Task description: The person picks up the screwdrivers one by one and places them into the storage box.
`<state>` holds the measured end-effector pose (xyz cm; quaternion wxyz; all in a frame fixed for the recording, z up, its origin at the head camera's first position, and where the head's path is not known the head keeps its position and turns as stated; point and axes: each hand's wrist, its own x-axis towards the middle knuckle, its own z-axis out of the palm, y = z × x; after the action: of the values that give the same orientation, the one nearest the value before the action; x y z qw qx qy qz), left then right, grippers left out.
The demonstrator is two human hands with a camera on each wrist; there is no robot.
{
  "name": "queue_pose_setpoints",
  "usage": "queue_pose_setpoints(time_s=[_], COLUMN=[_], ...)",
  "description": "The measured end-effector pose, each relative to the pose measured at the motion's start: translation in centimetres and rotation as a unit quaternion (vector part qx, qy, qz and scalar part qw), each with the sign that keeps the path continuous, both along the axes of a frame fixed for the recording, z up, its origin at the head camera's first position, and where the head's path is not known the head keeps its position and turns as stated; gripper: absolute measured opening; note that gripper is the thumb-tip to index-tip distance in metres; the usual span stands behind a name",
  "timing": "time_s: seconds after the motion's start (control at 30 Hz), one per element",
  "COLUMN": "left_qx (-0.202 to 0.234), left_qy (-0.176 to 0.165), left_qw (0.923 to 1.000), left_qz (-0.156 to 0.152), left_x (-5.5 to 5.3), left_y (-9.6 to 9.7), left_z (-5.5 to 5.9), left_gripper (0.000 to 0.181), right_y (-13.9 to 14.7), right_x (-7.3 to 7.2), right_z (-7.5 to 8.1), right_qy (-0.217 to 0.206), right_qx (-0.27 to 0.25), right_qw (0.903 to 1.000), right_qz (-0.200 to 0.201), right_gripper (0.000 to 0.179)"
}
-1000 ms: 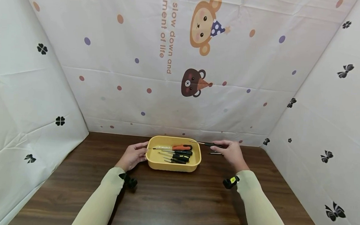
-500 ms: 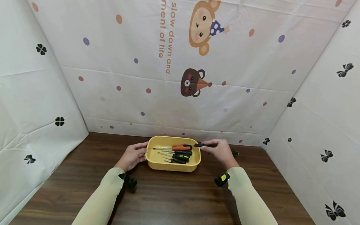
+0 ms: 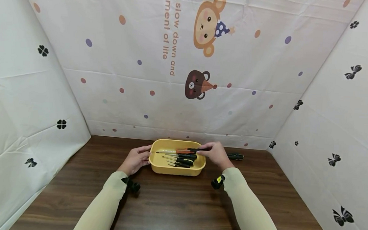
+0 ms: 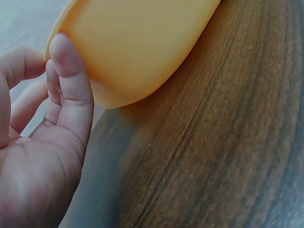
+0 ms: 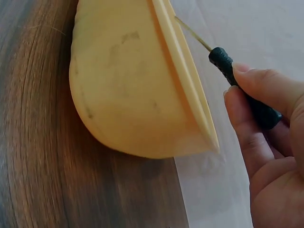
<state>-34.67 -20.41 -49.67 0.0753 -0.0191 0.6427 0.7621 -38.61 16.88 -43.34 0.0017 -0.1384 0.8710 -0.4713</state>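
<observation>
A yellow plastic basin (image 3: 176,170) stands on the table near the back. Several screwdrivers (image 3: 186,161) lie in it with their shafts to the left; one has an orange handle (image 3: 180,151). My left hand (image 3: 135,159) holds the basin's left end, its fingertips at the rim (image 4: 50,40) in the left wrist view. Over the right end, my right hand (image 3: 215,153) pinches a black-handled screwdriver (image 5: 222,61) between thumb and fingers. Its thin shaft points at the basin's rim in the right wrist view, and its handle end sits within the curled fingers.
Another screwdriver (image 3: 235,156) with a dark handle lies on the brown wooden table (image 3: 181,203), right of the basin and partly behind my right hand. White printed cloth (image 3: 172,111) rises behind the table and at both sides.
My right hand has moved left with the screwdriver, from beside the basin to over its right end. The table screwdriver's handle has come into sight. The left hand and basin stay put.
</observation>
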Motion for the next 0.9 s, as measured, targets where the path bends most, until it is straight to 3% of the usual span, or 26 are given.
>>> queue_pose_setpoints(time_s=[0.2,0.73,0.9], left_qx=[-0.001,-0.003,0.003], left_qy=[-0.004,-0.006,-0.006], left_qw=[1.0,1.0,0.9999], left_qz=[0.005,0.006,0.008], left_x=[-0.1,-0.1,-0.1], left_y=[0.0,0.1,0.1], left_z=[0.1,0.1,0.0], left_gripper=[0.053,0.053,0.054], right_y=[-1.4,-4.2,-4.5], right_x=[-0.4,-1.2,-1.5], right_z=[-0.3,-0.5,-0.8], right_qy=[-0.011,0.036,0.028], right_qx=[0.016,0.109,0.112], right_qw=[0.9998,0.9931,0.993], right_qz=[0.008,0.023,0.026], right_gripper=[0.017,0.013,0.012])
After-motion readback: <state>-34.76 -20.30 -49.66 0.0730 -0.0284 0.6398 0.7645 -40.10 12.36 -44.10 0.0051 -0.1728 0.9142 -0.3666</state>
